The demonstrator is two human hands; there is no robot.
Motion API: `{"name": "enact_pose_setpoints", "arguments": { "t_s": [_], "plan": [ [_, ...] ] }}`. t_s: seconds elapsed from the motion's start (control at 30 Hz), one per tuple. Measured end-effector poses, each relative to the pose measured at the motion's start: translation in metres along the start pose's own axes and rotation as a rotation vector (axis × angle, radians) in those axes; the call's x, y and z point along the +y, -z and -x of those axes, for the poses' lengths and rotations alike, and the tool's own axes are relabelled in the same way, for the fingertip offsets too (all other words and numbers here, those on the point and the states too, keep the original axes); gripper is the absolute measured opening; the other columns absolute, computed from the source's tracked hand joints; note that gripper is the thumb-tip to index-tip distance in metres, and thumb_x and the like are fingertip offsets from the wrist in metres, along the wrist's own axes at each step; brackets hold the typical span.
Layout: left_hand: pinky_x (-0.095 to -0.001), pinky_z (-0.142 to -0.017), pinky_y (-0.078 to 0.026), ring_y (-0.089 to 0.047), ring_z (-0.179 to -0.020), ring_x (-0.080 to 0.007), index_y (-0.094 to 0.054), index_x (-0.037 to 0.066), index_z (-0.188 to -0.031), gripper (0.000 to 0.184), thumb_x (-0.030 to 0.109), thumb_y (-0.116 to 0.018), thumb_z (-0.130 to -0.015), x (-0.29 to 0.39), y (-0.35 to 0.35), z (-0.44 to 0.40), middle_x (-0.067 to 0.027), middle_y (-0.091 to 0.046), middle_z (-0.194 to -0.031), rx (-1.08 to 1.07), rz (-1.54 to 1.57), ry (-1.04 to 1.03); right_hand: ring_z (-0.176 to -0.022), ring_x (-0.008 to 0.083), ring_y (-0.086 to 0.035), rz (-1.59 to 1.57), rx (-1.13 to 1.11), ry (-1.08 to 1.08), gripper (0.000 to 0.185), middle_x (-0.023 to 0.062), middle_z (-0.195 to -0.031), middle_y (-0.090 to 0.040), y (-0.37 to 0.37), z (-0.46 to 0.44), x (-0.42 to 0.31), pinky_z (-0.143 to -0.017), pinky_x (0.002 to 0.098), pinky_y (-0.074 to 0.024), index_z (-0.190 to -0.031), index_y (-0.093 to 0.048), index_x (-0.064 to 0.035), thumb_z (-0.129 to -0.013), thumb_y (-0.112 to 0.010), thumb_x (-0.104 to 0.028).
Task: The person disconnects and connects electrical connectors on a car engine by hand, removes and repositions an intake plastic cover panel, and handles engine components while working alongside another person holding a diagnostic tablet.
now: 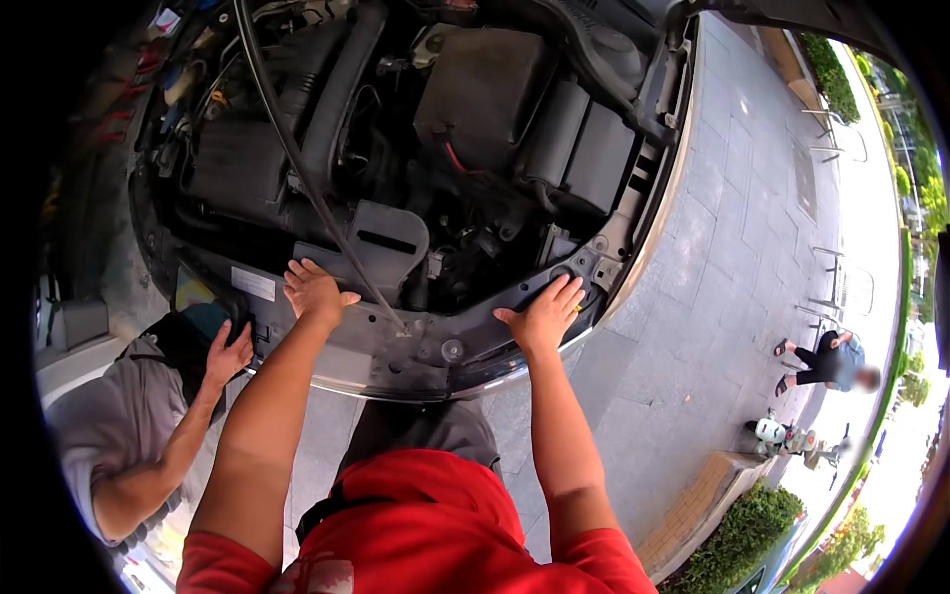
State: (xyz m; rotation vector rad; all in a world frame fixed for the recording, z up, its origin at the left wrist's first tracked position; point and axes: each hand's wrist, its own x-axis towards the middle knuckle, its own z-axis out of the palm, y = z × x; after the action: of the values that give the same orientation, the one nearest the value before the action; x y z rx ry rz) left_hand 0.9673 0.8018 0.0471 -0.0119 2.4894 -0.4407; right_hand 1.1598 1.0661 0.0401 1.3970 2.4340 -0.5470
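Note:
My left hand (pixel 317 295) lies with fingers spread on the front panel (pixel 426 342) of a car's engine bay, beside a dark plastic cover (pixel 391 247). Farther right on the same panel rests my right hand (pixel 545 315), fingers apart and nothing held. A thin hood prop rod (pixel 309 188) slants down between them to the panel. Behind the panel are a black engine cover (pixel 242 158), a large dark box (pixel 485 94) and a grey box-shaped part (pixel 599 158).
At my left a person in a grey shirt (pixel 129 426) leans in, a hand (pixel 230 351) at the car's front edge. Paving (pixel 712 228) stretches out to the right, where another person (pixel 831 361) sits near a parked scooter (pixel 782 436) and a hedge (pixel 737 540).

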Motion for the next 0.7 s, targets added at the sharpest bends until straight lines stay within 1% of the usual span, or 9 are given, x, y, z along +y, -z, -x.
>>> {"name": "enact_pose_setpoints", "arguments": {
  "t_s": [0.23, 0.33, 0.4, 0.43, 0.5, 0.53, 0.57, 0.63, 0.7],
  "plan": [
    [-0.0494, -0.116, -0.024, -0.02, -0.145, -0.044, -0.01, -0.012, -0.149, 0.124, 0.058, -0.077, -0.071, -0.003, 0.003, 0.001, -0.0311, -0.014, -0.156, -0.008, 0.024, -0.016, -0.147, 0.0434, -0.008, -0.041, -0.003, 0.037, 0.131, 0.0279, -0.158, -0.007, 0.0, 0.003, 0.002, -0.117, 0.0512, -0.0177, -0.15, -0.012, 0.008, -0.058, -0.09, -0.042],
    [-0.0493, -0.116, -0.024, -0.019, -0.145, -0.0448, -0.01, -0.012, -0.149, 0.123, 0.058, -0.076, -0.073, -0.002, 0.003, 0.004, -0.0311, -0.013, -0.156, -0.009, 0.029, -0.026, -0.146, 0.0455, -0.012, -0.047, 0.07, 0.164, 0.118, 0.0297, -0.157, -0.011, -0.002, 0.018, 0.008, -0.116, 0.0525, -0.0178, -0.148, -0.017, 0.0086, -0.066, -0.086, -0.04],
    [-0.0493, -0.116, -0.024, -0.018, -0.145, -0.045, -0.009, -0.011, -0.149, 0.122, 0.058, -0.075, -0.073, -0.003, 0.002, 0.002, -0.031, -0.012, -0.157, -0.009, 0.036, -0.02, -0.144, 0.047, -0.015, -0.134, 0.152, 0.371, 0.102, 0.0313, -0.155, -0.014, -0.009, 0.036, 0.015, -0.116, 0.0529, -0.0173, -0.146, -0.023, 0.0087, -0.075, -0.08, -0.036],
    [-0.0493, -0.116, -0.024, -0.018, -0.145, -0.0449, -0.009, -0.011, -0.15, 0.122, 0.058, -0.075, -0.073, -0.003, -0.001, -0.001, -0.0307, -0.011, -0.157, -0.014, 0.036, -0.029, -0.14, 0.0487, -0.024, -0.2, 0.242, 0.471, 0.082, 0.0313, -0.151, -0.025, -0.013, 0.049, 0.019, -0.115, 0.0523, -0.0228, -0.141, -0.033, 0.0068, -0.08, -0.076, -0.028],
    [-0.0493, -0.116, -0.023, -0.017, -0.145, -0.0447, -0.008, -0.01, -0.15, 0.122, 0.058, -0.075, -0.073, -0.006, -0.006, -0.002, -0.0305, -0.01, -0.157, -0.004, 0.062, -0.026, -0.131, 0.0482, -0.038, -0.372, 0.079, 0.691, 0.063, 0.0305, -0.142, -0.039, -0.031, 0.079, 0.046, -0.11, 0.0497, -0.0329, -0.132, -0.045, 0.0051, -0.082, -0.072, -0.021],
    [-0.0494, -0.115, -0.025, -0.018, -0.145, -0.0445, -0.009, -0.01, -0.15, 0.122, 0.059, -0.075, -0.073, -0.006, -0.008, -0.003, -0.0305, -0.011, -0.157, 0.007, 0.055, -0.026, -0.121, 0.0452, -0.048, -0.435, 0.027, 0.72, 0.045, 0.0276, -0.13, -0.051, -0.031, 0.095, 0.051, -0.104, 0.0468, -0.0406, -0.121, -0.054, 0.005, -0.083, -0.068, -0.014],
    [-0.0494, -0.115, -0.026, -0.019, -0.145, -0.0444, -0.01, -0.01, -0.15, 0.122, 0.059, -0.075, -0.073, -0.008, -0.009, -0.003, -0.0305, -0.012, -0.157, 0.017, 0.048, -0.026, -0.113, 0.0416, -0.055, -0.418, -0.017, 0.769, 0.037, 0.0241, -0.122, -0.057, -0.037, 0.11, 0.059, -0.098, 0.0453, -0.0451, -0.117, -0.056, 0.0038, -0.085, -0.065, -0.013],
    [-0.0495, -0.115, -0.026, -0.019, -0.145, -0.0439, -0.01, -0.01, -0.15, 0.122, 0.059, -0.074, -0.073, -0.01, -0.006, 0.001, -0.03, -0.011, -0.157, 0.028, 0.075, -0.027, -0.107, 0.0414, -0.058, -0.375, -0.299, 0.822, 0.034, 0.0229, -0.114, -0.061, -0.058, 0.131, 0.086, -0.093, 0.0465, -0.048, -0.117, -0.057, 0.0017, -0.087, -0.061, -0.015],
    [-0.0527, -0.116, -0.022, -0.014, -0.147, -0.0419, -0.009, -0.005, -0.152, 0.119, 0.058, -0.074, -0.075, -0.012, -0.006, 0.01, -0.0263, -0.009, -0.159, 0.039, 0.127, -0.026, -0.104, 0.0424, -0.059, -0.194, -0.557, 0.73, 0.033, 0.0237, -0.111, -0.063, -0.066, 0.158, 0.107, -0.09, 0.0478, -0.0495, -0.115, -0.058, 0.001, -0.089, -0.059, -0.02]
  ]
}}
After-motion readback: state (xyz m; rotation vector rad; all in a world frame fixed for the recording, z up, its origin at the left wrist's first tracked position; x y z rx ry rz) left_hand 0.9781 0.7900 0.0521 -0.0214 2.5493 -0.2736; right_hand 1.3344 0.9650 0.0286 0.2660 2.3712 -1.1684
